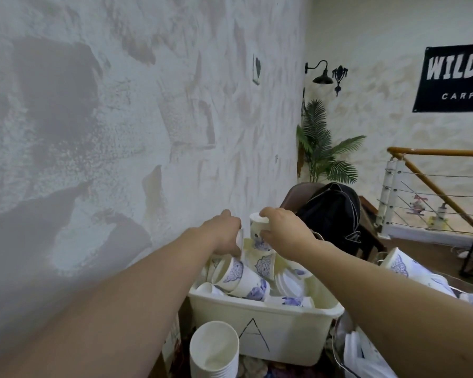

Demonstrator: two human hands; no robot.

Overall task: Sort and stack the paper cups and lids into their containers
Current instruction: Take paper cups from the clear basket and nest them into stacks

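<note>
One white bin (265,331), marked with a hand-drawn "A" on its front, heaped with loose paper cups printed in purple; the exact count cannot be told, at least six show.
One upside-down cup (258,231), grasped by the right hand (284,233) above the heap, fingers curled over its base.
One lid (240,242), thin and white, seen edge-on, pinched by the left hand (224,236) just beside that cup.
One stack of plain white cups (214,350), nested, standing in front of the bin at its left corner.
One further printed cup (399,263), lying to the right of the bin.
Room: rough plastered wall (120,118) on the left, one potted palm (322,148), one black wall lamp (321,75), one dark banner (453,77), one wooden stair rail (434,170), one black backpack (333,214) on a chair.
</note>
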